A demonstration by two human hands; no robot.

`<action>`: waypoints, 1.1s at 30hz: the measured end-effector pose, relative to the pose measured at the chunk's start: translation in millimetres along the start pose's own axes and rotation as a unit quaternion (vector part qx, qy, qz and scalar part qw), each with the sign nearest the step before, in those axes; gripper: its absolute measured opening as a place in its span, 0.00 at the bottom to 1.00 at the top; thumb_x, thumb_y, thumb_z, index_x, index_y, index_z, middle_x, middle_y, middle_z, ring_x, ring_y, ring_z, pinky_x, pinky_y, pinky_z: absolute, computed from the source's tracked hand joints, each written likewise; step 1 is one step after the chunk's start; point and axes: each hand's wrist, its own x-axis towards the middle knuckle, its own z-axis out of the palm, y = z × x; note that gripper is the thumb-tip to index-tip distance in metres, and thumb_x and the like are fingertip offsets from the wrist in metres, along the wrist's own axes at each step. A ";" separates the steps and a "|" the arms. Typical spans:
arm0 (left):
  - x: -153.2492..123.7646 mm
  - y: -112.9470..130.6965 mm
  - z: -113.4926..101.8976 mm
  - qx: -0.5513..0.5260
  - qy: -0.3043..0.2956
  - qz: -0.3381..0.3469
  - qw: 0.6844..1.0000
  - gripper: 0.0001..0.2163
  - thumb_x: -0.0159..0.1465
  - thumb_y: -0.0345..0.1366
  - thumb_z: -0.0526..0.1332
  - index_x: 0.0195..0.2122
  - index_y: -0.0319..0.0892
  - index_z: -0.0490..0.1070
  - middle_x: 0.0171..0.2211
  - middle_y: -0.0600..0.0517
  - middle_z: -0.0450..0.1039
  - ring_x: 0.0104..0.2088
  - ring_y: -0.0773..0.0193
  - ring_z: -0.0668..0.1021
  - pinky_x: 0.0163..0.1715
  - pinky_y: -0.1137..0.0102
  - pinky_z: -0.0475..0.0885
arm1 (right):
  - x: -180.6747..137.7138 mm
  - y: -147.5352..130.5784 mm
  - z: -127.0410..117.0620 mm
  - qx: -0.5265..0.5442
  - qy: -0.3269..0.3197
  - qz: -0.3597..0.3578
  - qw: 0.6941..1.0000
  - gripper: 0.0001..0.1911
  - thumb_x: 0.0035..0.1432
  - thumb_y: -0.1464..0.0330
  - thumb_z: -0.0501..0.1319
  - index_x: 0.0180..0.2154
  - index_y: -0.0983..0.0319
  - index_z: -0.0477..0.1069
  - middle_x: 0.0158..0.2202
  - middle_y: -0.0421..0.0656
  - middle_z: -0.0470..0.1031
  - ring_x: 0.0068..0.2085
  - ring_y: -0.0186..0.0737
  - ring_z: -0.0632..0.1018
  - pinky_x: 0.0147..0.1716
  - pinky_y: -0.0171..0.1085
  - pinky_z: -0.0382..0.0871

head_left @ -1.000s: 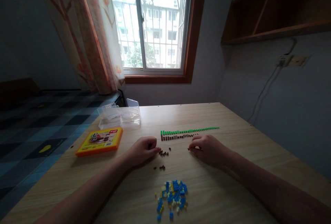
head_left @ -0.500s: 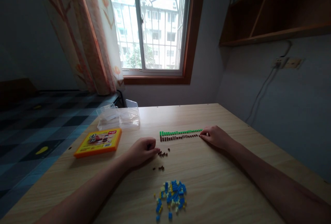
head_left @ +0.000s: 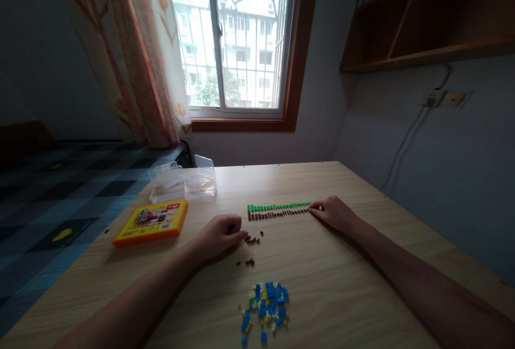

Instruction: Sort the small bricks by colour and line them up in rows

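While our narrowly pinched right hand (head_left: 332, 212) is adding to the brown row (head_left: 277, 213) mid-table, our curled left hand (head_left: 219, 236) is resting beside loose brown bricks (head_left: 252, 240), whose pickup probably needs a fine pinch.

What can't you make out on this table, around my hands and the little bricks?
Head view, the only one:
Right ends of the green row and brown row: covered by the right hand.
Anything inside the curled left hand: hidden by the hand itself.
Print on the orange box: too small and dim.
Single shapes in the blue and yellow pile: too small.
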 end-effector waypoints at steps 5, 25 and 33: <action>0.2 -0.4 0.1 -0.004 0.001 -0.005 1.000 0.18 0.58 0.46 0.61 0.21 0.44 0.53 0.20 0.59 0.55 0.24 0.68 0.60 0.24 0.72 0.56 | 0.6 2.4 2.0 0.002 0.001 -0.002 1.000 0.14 0.63 0.63 0.58 0.37 0.58 0.83 0.35 0.44 0.82 0.36 0.42 0.80 0.36 0.36 0.69; 0.2 6.6 1.6 0.000 0.008 -0.003 1.000 0.18 0.58 0.45 0.61 0.21 0.43 0.55 0.20 0.59 0.56 0.24 0.68 0.60 0.25 0.72 0.56 | -23.1 -117.2 23.6 0.001 -0.055 -0.214 0.975 0.23 0.66 0.64 0.57 0.61 0.58 0.67 0.50 0.50 0.75 0.51 0.48 0.72 0.51 0.45 0.68; 1.9 1.7 0.3 0.010 0.003 0.000 1.000 0.18 0.59 0.45 0.61 0.21 0.43 0.55 0.21 0.59 0.56 0.25 0.68 0.59 0.25 0.72 0.55 | -20.7 -119.8 20.0 -0.012 -0.052 -0.223 0.973 0.17 0.67 0.65 0.56 0.55 0.58 0.71 0.47 0.49 0.74 0.49 0.48 0.72 0.48 0.43 0.68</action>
